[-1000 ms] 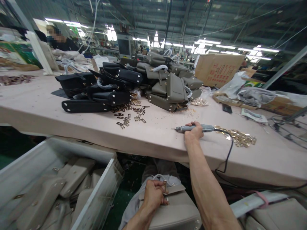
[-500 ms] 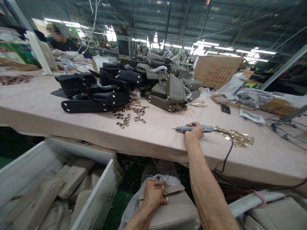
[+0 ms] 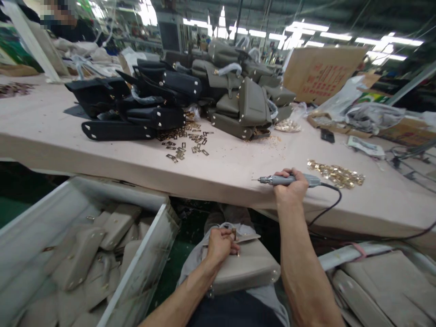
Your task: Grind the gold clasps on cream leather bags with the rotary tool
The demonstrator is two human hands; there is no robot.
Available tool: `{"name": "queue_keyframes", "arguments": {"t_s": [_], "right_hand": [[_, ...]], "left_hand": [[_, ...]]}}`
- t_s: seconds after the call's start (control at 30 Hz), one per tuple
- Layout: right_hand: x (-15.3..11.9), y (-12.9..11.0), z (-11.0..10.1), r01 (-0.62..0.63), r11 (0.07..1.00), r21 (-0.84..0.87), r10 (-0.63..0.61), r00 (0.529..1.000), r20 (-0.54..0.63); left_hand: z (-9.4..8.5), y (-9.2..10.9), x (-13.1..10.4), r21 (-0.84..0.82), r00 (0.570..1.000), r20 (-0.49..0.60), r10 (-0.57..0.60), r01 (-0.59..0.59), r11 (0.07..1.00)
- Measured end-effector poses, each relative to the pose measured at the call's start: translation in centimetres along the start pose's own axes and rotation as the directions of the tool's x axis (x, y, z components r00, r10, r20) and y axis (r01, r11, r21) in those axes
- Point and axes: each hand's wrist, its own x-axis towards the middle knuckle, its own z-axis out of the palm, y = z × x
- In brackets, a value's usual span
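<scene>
My right hand (image 3: 289, 186) grips a grey electric screwdriver (image 3: 277, 180) lying near the front edge of the pale pink table (image 3: 231, 170), its bit pointing left and its black cord trailing right. Below the table edge, my left hand (image 3: 220, 243) presses down on a beige handbag (image 3: 243, 268) resting on my lap, fingers closed around a small gold metal fitting at the bag's top. A heap of gold hardware (image 3: 335, 171) lies just right of the screwdriver.
Black handbags (image 3: 132, 106) and olive handbags (image 3: 245, 97) are piled mid-table, with small metal buckles (image 3: 185, 145) scattered before them. A clear bin of beige bags (image 3: 85, 254) stands at lower left, more beige bags (image 3: 381, 286) at lower right. A cardboard box (image 3: 323, 72) and another person (image 3: 64, 22) are at the back.
The view has tilted down and shifted. My right hand has slid the screwdriver toward the table's front edge. My left hand stays on the bag in my lap.
</scene>
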Motion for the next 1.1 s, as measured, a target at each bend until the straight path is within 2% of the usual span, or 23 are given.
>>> {"name": "queue_keyframes", "arguments": {"t_s": [0.13, 0.27, 0.37, 0.47, 0.63, 1.1], "right_hand": [[-4.7, -0.5, -4.0, -0.094, 0.995, -0.015, 0.094, 0.994, 0.059], [-8.6, 1.2, -8.1, -0.175, 0.981, -0.082, 0.178, 0.984, 0.021], [-9.8, 3.2, -10.7, -0.223, 0.967, -0.120, 0.220, 0.975, -0.044], [-9.9, 4.9, -12.3, -0.228, 0.961, -0.159, 0.220, 0.973, -0.066], [-9.8, 6.2, -13.2, -0.245, 0.951, -0.188, 0.236, 0.969, -0.071], [-9.3, 6.9, -13.5, -0.251, 0.941, -0.227, 0.229, 0.966, -0.122]], "left_hand": [[0.0, 0.2, -0.2, -0.056, 1.000, 0.016, -0.027, 0.028, 0.998], [0.0, 0.0, 0.1, -0.068, 0.997, 0.035, -0.069, 0.071, 0.995], [0.0, 0.1, 0.1, -0.052, 0.996, 0.032, -0.089, 0.091, 0.995], [0.2, 0.2, 0.2, -0.037, 0.995, 0.020, -0.095, 0.096, 0.995], [0.5, 0.3, 0.4, -0.038, 0.994, -0.008, -0.106, 0.106, 0.994], [0.7, 0.1, 0.7, -0.056, 0.993, -0.022, -0.113, 0.112, 0.992]]}}
